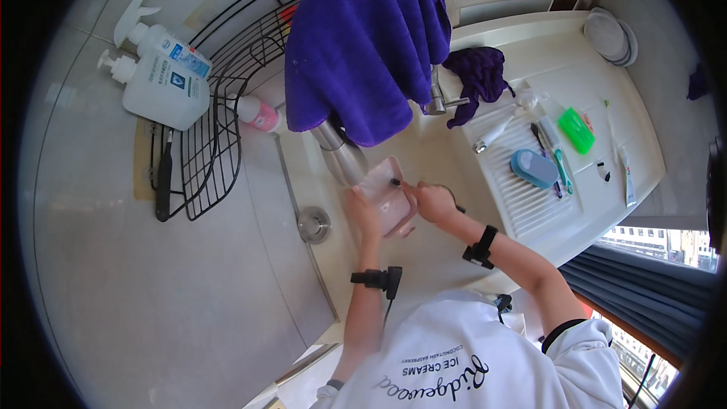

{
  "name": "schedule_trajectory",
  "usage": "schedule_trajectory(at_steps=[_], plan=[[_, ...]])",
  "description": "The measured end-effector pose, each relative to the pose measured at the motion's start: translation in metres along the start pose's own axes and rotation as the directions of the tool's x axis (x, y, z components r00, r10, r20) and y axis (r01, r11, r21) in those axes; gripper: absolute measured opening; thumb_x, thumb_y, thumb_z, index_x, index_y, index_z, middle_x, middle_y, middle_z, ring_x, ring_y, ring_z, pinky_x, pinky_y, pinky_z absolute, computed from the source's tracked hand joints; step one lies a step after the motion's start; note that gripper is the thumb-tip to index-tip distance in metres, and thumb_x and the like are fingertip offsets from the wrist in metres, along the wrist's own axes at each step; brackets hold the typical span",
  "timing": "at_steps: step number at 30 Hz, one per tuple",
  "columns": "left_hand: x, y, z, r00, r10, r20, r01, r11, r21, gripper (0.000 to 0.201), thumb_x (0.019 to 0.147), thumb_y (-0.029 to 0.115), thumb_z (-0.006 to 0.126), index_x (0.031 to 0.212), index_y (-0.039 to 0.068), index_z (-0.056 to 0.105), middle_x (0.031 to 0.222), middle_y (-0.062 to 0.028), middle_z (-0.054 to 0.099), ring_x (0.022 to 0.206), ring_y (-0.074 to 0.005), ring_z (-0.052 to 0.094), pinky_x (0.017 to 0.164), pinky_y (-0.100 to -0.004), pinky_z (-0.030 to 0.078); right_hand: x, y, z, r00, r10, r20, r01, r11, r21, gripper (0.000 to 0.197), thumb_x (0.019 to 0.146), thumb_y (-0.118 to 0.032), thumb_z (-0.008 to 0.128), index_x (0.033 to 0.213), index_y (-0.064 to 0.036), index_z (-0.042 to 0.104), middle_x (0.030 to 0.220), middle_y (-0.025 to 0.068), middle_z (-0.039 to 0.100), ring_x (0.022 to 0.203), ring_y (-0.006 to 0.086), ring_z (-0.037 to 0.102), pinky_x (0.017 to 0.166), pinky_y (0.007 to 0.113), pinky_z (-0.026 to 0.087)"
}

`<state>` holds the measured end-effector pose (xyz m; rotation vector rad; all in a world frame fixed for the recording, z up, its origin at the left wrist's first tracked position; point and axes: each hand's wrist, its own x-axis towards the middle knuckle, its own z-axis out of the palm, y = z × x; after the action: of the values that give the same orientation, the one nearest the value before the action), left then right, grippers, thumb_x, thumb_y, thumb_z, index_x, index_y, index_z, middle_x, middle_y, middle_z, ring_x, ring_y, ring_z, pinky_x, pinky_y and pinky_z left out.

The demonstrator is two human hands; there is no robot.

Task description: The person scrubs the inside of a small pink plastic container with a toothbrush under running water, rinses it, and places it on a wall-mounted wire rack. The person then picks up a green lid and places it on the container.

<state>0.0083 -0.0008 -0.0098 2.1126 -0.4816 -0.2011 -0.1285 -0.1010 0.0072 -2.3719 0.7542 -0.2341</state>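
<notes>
My left hand [365,216] is near the middle of the frame, and its fingers are closed on the left edge of a pink dish [388,201]. The dish tilts over the pale sink [454,170]. My right hand [435,203] is just beside it, with fingers bunched around a thin stick with a black tip [396,182]. The tip is at the inside of the dish. It looks like a small brush, but my fist hides most of it, so I can't be sure.

A round silver drain [313,225] is left of my hands. A big purple towel [363,45] hangs at the top middle. On the ridged surface [522,208] at the right are a blue oval thing [534,168] and a bright green box [577,130]. A black wire rack [227,106] is at the upper left, next to a white pump bottle [166,91].
</notes>
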Motion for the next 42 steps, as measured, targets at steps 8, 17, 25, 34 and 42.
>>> schedule_trajectory(at_steps=[8,17,25,34,42], plan=[[-0.001,-0.03,0.031,0.946,-0.294,0.138,0.306,0.666,-0.681,0.051,0.094,0.043,0.03,0.114,-0.004,0.038,0.117,-0.0165,0.044,0.107,-0.0297,0.044,0.091,-0.0417,0.034,-0.015,-0.042,0.009,0.998,-0.001,0.069,-0.014,0.978,0.206,0.037,0.074,-0.01,0.056,0.111,-0.0131,0.058,0.081,0.0139,0.06,0.07,0.0321,0.06,0.063,0.041,0.047],[-0.001,0.02,0.004,0.897,-0.22,0.384,0.429,0.222,-0.875,0.063,0.089,0.056,0.028,0.128,0.006,0.029,0.132,-0.0095,0.035,0.123,-0.0244,0.033,0.102,-0.0418,0.026,0.002,0.016,0.012,0.828,0.54,-0.154,-0.379,0.74,0.556,0.045,0.075,-0.028,0.068,0.1,0.0021,0.048,0.086,0.0147,0.054,0.075,0.0239,0.056,0.064,0.034,0.045],[-0.011,0.017,-0.02,0.762,-0.268,0.589,0.628,0.09,-0.773,0.058,0.089,0.054,0.031,0.131,0.014,0.031,0.134,-0.005,0.035,0.125,-0.0243,0.03,0.101,-0.0444,0.026,0.017,0.039,0.002,0.87,0.424,0.252,-0.397,0.297,0.868,0.029,0.077,-0.024,0.065,0.094,-0.0019,0.055,0.06,-0.0004,0.05,0.048,0.0054,0.044,0.04,0.02,0.03],[-0.006,-0.006,-0.063,0.685,-0.041,0.727,0.695,0.336,-0.636,0.073,0.083,0.061,0.037,0.137,0.014,0.024,0.138,-0.0089,0.03,0.125,-0.0332,0.031,0.098,-0.0595,0.024,0.043,0.026,-0.026,0.949,0.168,0.267,-0.315,0.453,0.834,0.038,0.079,-0.024,0.064,0.108,-0.0014,0.052,0.089,0.0072,0.058,0.08,0.0144,0.056,0.066,0.027,0.045],[-0.003,0.018,-0.074,0.56,0.099,0.822,0.793,0.223,-0.567,0.068,0.084,0.051,0.043,0.134,0.009,0.027,0.134,-0.0104,0.036,0.123,-0.0322,0.035,0.1,-0.0521,0.03,0.07,0.026,-0.033,0.978,0.104,0.181,-0.201,0.696,0.69,0.043,0.08,-0.023,0.063,0.114,-0.0007,0.05,0.1,0.0113,0.058,0.091,0.018,0.055,0.082,0.031,0.043]])
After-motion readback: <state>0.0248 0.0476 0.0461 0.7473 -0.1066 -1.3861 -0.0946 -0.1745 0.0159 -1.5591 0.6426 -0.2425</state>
